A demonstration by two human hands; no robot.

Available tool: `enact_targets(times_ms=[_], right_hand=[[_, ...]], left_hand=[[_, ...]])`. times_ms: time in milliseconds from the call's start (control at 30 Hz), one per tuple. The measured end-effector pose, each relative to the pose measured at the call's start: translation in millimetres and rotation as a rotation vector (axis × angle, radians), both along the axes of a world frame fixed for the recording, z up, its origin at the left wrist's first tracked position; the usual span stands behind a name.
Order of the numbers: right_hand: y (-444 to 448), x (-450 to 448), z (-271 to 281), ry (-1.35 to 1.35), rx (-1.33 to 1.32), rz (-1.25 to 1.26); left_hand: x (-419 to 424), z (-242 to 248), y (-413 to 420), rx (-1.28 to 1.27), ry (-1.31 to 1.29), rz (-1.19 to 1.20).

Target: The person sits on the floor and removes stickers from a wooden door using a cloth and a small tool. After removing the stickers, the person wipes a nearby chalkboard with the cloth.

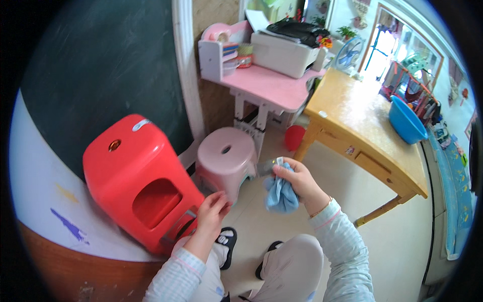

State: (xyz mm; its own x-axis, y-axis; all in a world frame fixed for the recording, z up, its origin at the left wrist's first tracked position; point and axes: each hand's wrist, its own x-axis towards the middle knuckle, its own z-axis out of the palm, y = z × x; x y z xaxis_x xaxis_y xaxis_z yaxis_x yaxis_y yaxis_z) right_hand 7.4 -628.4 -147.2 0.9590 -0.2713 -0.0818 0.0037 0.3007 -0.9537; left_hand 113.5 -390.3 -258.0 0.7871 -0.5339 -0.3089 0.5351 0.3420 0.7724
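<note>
Bunched in my right hand [298, 179] is a light blue cloth [281, 194], which hangs below the fingers. A small clear, flat item [266, 168] sticks out to the left from the same hand; what it is I cannot tell. My left hand [214, 213] holds nothing, its fingers loosely bent and apart, in front of the pink plastic stool [226, 151]. Left of that hand stands a tall red plastic stool [128, 162] with a silvery sticker on its top.
A chalkboard [113, 68] covers the left wall. Behind the pink stool, a pink desk [264, 81] bears a white printer [283, 53]. At the right is a wooden table [351, 102] with a blue basin [406, 119]. A red ball-like object [294, 137] lies under the desk.
</note>
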Motion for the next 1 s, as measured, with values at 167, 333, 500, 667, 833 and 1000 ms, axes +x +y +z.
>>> enact_targets(times_ms=[167, 333, 500, 667, 833, 1000], right_hand=[[63.2, 5.0, -9.6, 0.096, -0.281, 0.174], [70.0, 14.3, -22.4, 0.257, -0.807, 0.009], [64.5, 12.9, -39.9, 0.188, -0.813, 0.003], [24.7, 12.8, -52.6, 0.218, -1.038, -0.224], [-111.1, 18.4, -6.8, 0.221, -1.130, -0.741], [-221.4, 36.1, 38.0, 0.549, -1.385, -0.913]], left_hand=[[-11.0, 9.7, 3.4, -0.054, 0.004, -0.069], [-9.4, 18.2, 5.1, -0.264, 0.153, -0.102], [-12.8, 12.6, -2.8, -0.051, -0.145, -0.029], [-10.9, 0.9, -9.5, 0.013, -0.243, 0.102], [2.7, -11.7, -1.9, 0.061, -0.164, 0.073], [3.5, -19.4, -6.7, 0.060, -0.101, 0.009]])
